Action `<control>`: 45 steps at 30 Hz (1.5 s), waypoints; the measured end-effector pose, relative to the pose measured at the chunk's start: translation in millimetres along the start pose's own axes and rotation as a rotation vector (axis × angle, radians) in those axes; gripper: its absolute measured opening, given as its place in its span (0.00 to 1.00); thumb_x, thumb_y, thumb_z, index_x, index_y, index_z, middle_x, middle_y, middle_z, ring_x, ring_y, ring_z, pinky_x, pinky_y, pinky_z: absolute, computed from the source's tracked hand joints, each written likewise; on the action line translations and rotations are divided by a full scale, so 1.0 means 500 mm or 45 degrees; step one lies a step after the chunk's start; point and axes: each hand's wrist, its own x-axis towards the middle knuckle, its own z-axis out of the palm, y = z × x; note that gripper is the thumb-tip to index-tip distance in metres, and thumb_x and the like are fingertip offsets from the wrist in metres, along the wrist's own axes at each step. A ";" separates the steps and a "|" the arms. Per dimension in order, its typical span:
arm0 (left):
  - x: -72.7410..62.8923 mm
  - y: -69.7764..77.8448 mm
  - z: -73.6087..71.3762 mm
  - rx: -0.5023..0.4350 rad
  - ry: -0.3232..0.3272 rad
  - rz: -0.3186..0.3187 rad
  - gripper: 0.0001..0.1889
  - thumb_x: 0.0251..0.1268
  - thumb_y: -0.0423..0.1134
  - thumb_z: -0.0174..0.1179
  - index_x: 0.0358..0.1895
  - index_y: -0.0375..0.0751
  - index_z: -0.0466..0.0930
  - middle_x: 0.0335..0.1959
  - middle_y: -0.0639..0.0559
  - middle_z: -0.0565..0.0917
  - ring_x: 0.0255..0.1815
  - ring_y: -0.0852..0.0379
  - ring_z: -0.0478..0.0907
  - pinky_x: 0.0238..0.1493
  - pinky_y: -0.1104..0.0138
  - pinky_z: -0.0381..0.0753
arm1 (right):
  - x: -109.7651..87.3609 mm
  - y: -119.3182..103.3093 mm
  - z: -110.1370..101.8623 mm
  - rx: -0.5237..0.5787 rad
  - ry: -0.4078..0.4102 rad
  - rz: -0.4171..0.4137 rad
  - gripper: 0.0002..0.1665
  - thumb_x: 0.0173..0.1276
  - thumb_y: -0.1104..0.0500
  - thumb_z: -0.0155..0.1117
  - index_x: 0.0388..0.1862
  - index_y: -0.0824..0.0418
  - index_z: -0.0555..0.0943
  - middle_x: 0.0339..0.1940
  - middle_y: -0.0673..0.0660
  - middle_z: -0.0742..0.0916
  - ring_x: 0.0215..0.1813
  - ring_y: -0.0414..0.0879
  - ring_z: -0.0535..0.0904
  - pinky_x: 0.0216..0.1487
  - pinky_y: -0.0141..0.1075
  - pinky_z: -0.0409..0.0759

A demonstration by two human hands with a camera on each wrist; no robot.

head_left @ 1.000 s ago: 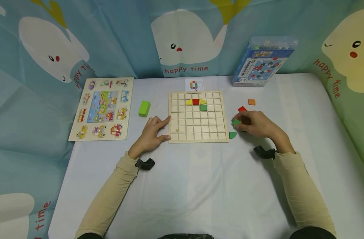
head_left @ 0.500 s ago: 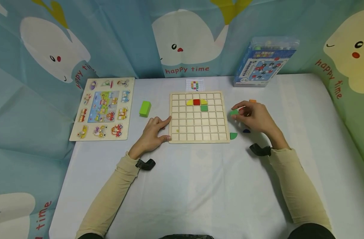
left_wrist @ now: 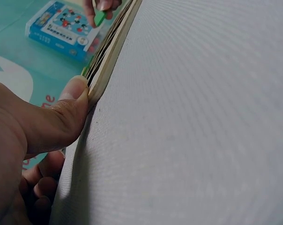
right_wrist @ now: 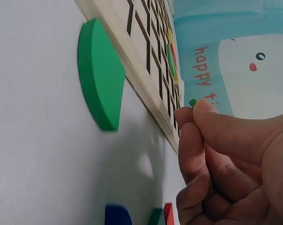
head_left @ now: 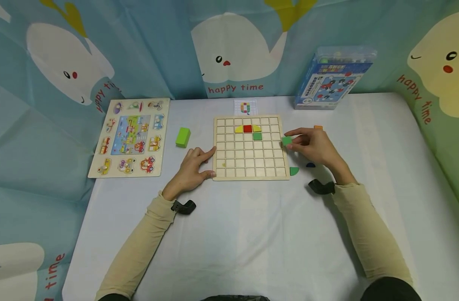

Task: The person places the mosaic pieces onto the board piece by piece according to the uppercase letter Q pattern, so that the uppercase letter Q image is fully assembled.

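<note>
A wooden grid board [head_left: 251, 178] lies mid-table. In its upper rows sit a red square [head_left: 247, 128] between two yellow rounded pieces [head_left: 238, 129], with a green square [head_left: 257, 136] below the right one. My left hand [head_left: 192, 168] touches the board's left edge with thumb and index finger; in the left wrist view its thumb [left_wrist: 62, 117] presses the frame. My right hand [head_left: 315, 144] pinches a green square block [head_left: 286, 140] between thumb and fingertips at the board's right edge. In the right wrist view the fingers hide most of that block.
Right of the board lie a green quarter-round block [head_left: 294, 171], a dark blue piece [head_left: 310, 165] and an orange block [head_left: 318, 127]. A pattern card [head_left: 246, 107] lies behind. A light green block [head_left: 182, 137], a picture puzzle [head_left: 126, 175] and a blue box [head_left: 327, 85] stand around.
My right hand has lifted the green square block from beside the board and carried it left to the right edge. My left hand stays at the left edge.
</note>
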 end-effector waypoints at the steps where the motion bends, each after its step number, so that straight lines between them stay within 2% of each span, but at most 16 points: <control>1: 0.000 0.000 0.000 0.000 0.001 0.000 0.45 0.60 0.38 0.77 0.81 0.39 0.66 0.42 0.45 0.72 0.44 0.50 0.60 0.50 0.61 0.59 | 0.002 -0.002 0.003 0.009 -0.006 -0.007 0.21 0.71 0.62 0.75 0.61 0.62 0.87 0.43 0.65 0.92 0.37 0.45 0.87 0.35 0.29 0.77; 5: -0.001 -0.001 0.002 -0.004 0.000 -0.008 0.45 0.60 0.38 0.77 0.81 0.39 0.66 0.43 0.45 0.72 0.44 0.50 0.60 0.51 0.61 0.59 | 0.011 -0.012 0.017 0.035 -0.023 -0.034 0.20 0.71 0.62 0.75 0.60 0.64 0.87 0.42 0.65 0.92 0.37 0.49 0.87 0.34 0.29 0.76; 10: 0.001 -0.001 0.000 -0.009 0.004 0.001 0.45 0.60 0.38 0.77 0.81 0.39 0.66 0.42 0.45 0.72 0.44 0.50 0.60 0.51 0.60 0.59 | 0.023 -0.019 0.036 0.040 -0.031 -0.103 0.22 0.69 0.61 0.77 0.60 0.68 0.87 0.43 0.67 0.90 0.36 0.43 0.84 0.34 0.25 0.75; 13: 0.001 -0.001 0.000 -0.011 0.009 0.008 0.46 0.59 0.38 0.78 0.81 0.39 0.66 0.42 0.45 0.72 0.44 0.50 0.60 0.50 0.61 0.59 | 0.029 -0.022 0.047 0.052 -0.040 -0.124 0.23 0.69 0.60 0.78 0.60 0.68 0.87 0.43 0.67 0.90 0.36 0.44 0.84 0.35 0.25 0.76; 21: -0.001 0.000 -0.001 0.006 0.007 0.012 0.45 0.60 0.38 0.77 0.81 0.38 0.66 0.42 0.46 0.72 0.44 0.50 0.60 0.50 0.61 0.59 | 0.039 -0.033 0.065 0.055 -0.096 -0.090 0.23 0.69 0.60 0.77 0.61 0.63 0.87 0.44 0.64 0.91 0.40 0.48 0.85 0.40 0.26 0.78; 27: -0.004 0.002 -0.002 0.010 0.012 0.013 0.45 0.60 0.38 0.77 0.81 0.38 0.66 0.42 0.46 0.72 0.43 0.50 0.60 0.49 0.61 0.59 | 0.043 -0.036 0.079 0.064 -0.090 -0.108 0.21 0.67 0.60 0.79 0.58 0.62 0.89 0.41 0.61 0.90 0.38 0.47 0.82 0.40 0.28 0.77; 36: -0.004 0.003 -0.002 -0.002 0.012 0.005 0.45 0.60 0.37 0.77 0.80 0.38 0.67 0.42 0.46 0.72 0.43 0.51 0.60 0.49 0.61 0.58 | 0.052 -0.047 0.098 -0.035 -0.058 -0.176 0.20 0.67 0.60 0.79 0.57 0.63 0.90 0.42 0.61 0.88 0.39 0.51 0.79 0.42 0.29 0.74; 45: -0.002 0.000 -0.001 -0.002 0.012 0.019 0.45 0.60 0.38 0.78 0.80 0.39 0.67 0.43 0.46 0.73 0.43 0.51 0.60 0.49 0.61 0.59 | 0.061 -0.058 0.105 -0.114 -0.079 -0.201 0.22 0.67 0.60 0.79 0.59 0.63 0.90 0.40 0.60 0.88 0.39 0.52 0.78 0.42 0.39 0.76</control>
